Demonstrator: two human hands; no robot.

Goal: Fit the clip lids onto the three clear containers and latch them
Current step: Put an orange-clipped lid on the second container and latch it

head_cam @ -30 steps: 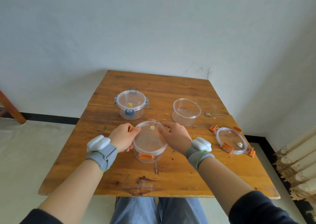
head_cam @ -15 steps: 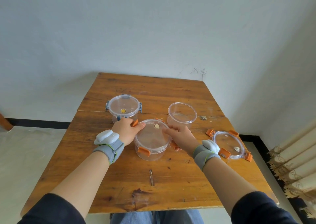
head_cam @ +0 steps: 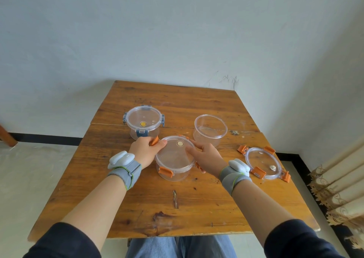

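Observation:
A clear round container with an orange-clip lid (head_cam: 174, 157) stands mid-table. My left hand (head_cam: 144, 151) presses its left orange clip, fingers curled on it. My right hand (head_cam: 206, 157) lies over the lid's right edge, with an orange clip under the palm. The front clip points down against the wall. Behind on the left stands a clear container with a blue-clip lid (head_cam: 143, 122), clips down. At the back right is an open clear container (head_cam: 210, 129) with no lid. A loose orange-clip lid (head_cam: 263, 163) lies flat on the table at the right.
The wooden table (head_cam: 177, 208) has a seam across its back part and a small metal bit (head_cam: 175, 198) lying near the front. A white wall rises behind. A curtain (head_cam: 342, 194) hangs at the right, and a wooden leg (head_cam: 6, 137) shows at far left.
The view has shifted slightly. Both hands stay on the orange-clip lid's sides, and my right hand has slid down over the right clip.

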